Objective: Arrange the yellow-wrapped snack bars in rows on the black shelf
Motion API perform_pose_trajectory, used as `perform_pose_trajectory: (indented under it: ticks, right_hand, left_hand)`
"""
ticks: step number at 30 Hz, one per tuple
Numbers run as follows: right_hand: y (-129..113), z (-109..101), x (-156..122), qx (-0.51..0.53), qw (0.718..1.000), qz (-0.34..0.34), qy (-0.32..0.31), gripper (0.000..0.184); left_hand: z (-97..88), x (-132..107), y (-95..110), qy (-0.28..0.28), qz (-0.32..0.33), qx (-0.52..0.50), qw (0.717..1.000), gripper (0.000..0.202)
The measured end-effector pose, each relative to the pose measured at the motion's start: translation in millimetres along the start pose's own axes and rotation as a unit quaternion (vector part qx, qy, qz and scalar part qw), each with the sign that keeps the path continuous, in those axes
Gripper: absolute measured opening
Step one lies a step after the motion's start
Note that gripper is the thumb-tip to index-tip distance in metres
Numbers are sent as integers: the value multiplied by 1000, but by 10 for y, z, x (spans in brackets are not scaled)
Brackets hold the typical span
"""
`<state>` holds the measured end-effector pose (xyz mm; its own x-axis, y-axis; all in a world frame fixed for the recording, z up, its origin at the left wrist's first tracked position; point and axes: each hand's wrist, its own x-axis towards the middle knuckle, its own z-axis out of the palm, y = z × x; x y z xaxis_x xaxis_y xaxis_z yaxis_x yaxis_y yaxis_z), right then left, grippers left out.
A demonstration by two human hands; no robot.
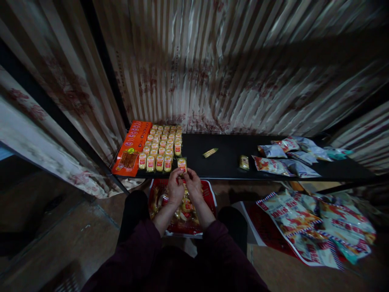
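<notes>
My left hand (175, 187) and my right hand (192, 185) meet at the front edge of the black shelf (225, 160). Both pinch one small yellow snack packet (182, 164) that stands at the end of the front row. Behind it stand several neat rows of the same yellow packets (161, 145). A red bag (182, 209) full of such packets lies open between my knees, under my wrists.
An orange flat pack (133, 149) lies at the shelf's left end. Two loose packets (210, 152) (244, 162) rest mid-shelf, and several white snack bags (288, 156) lie at the right. Big printed bags (316, 225) cover the floor at right. A corrugated wall stands behind.
</notes>
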<state>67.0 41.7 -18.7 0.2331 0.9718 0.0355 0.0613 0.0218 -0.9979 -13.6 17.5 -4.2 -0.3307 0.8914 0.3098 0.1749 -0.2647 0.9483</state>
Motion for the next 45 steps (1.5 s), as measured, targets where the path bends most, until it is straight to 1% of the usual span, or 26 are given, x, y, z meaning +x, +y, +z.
perform_pose_trajectory:
  ticks: [6,11,14,17,21,28,34,40,45]
  right_hand:
    - [33,34,80,14,1000,-15,0,35]
    - [102,32,201,-22,1000,-6,12,34]
    - [122,31,282,-32,999,-2,17,33]
    - [112,40,356,-45,999,1,19,34]
    - [96,79,452,-55,998,1,19,36]
    - [140,146,617,-66,997,-19,23,28]
    - [137,169,704,-107,994,-20,15,31]
    - [106,202,779,-165,986,-9,15,34]
    - [94,224,818,-178,983,-30,8,34]
  left_hand:
    - [9,94,51,1,-29,32,999,36]
    - [43,174,82,-1,-52,67,996,38]
    - [80,214,67,-12,-62,81,995,38]
    - [132,254,45,-19,-64,75,995,38]
    - [206,316,23,-10,-72,80,994,37]
    - [281,424,-33,-5,-75,62,995,33]
    - [319,496,-66,7,-80,44,996,28]
    - [364,576,-97,-3,-76,51,996,25]
    - [409,632,-127,-2,-82,51,995,24]
